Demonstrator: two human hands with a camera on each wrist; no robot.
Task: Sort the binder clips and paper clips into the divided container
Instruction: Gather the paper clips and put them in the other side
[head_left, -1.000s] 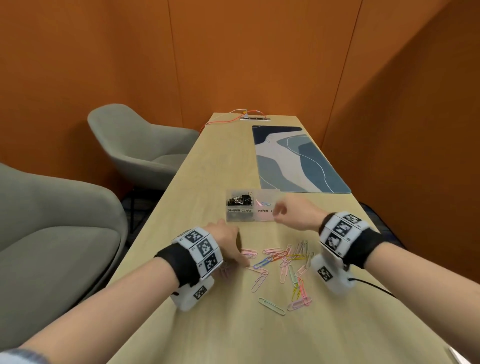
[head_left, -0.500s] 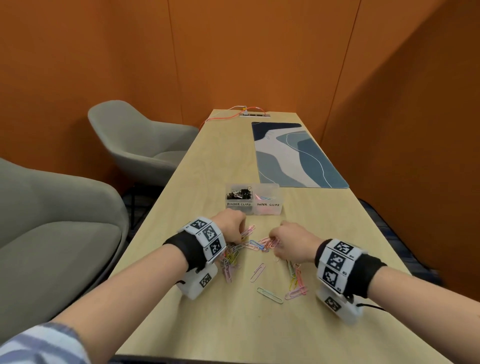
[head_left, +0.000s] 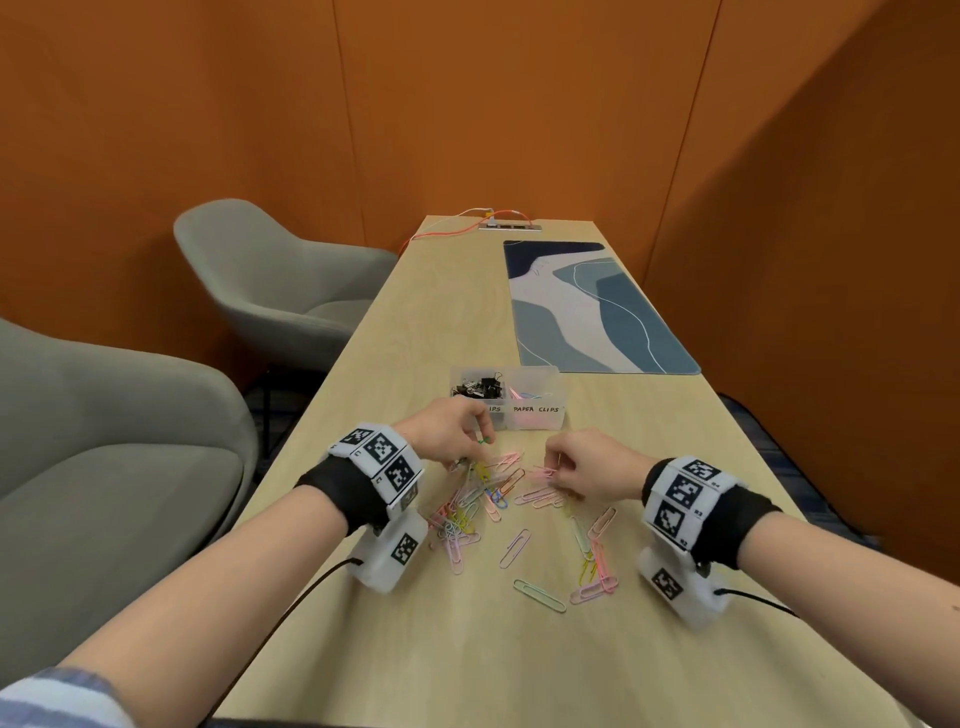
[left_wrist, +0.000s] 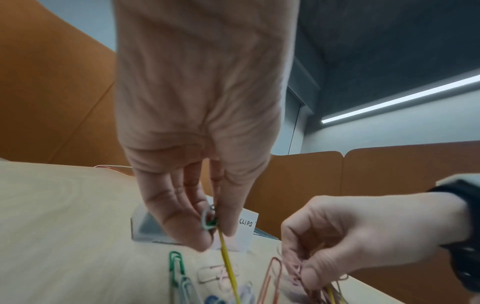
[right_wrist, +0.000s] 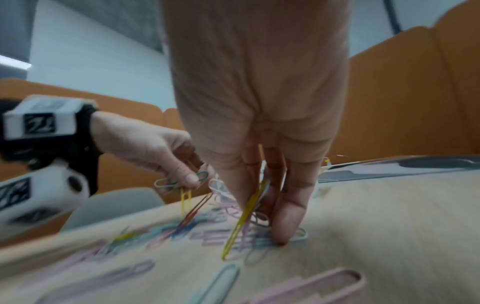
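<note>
A clear divided container (head_left: 550, 423) stands mid-table, black binder clips (head_left: 480, 388) in its left half and a few paper clips (head_left: 524, 393) in the half labelled PAPER CLIPS. Several coloured paper clips (head_left: 511, 548) lie scattered on the table in front of it. My left hand (head_left: 480, 448) is just in front of the container and pinches a green clip (left_wrist: 208, 223) and a yellow clip (left_wrist: 228, 265) that hangs down. My right hand (head_left: 556, 470) is down on the pile and pinches a bunch of pink clips plus a yellow clip (right_wrist: 241, 222).
A blue and white desk mat (head_left: 592, 306) lies beyond the container on the right. A power strip with orange cables (head_left: 509, 224) sits at the table's far end. Two grey armchairs (head_left: 270, 280) stand to the left. Orange walls close in on all sides.
My right hand came back from the container to the pile and took hold of clips. My left hand rose from the pile with clips pinched, toward the container.
</note>
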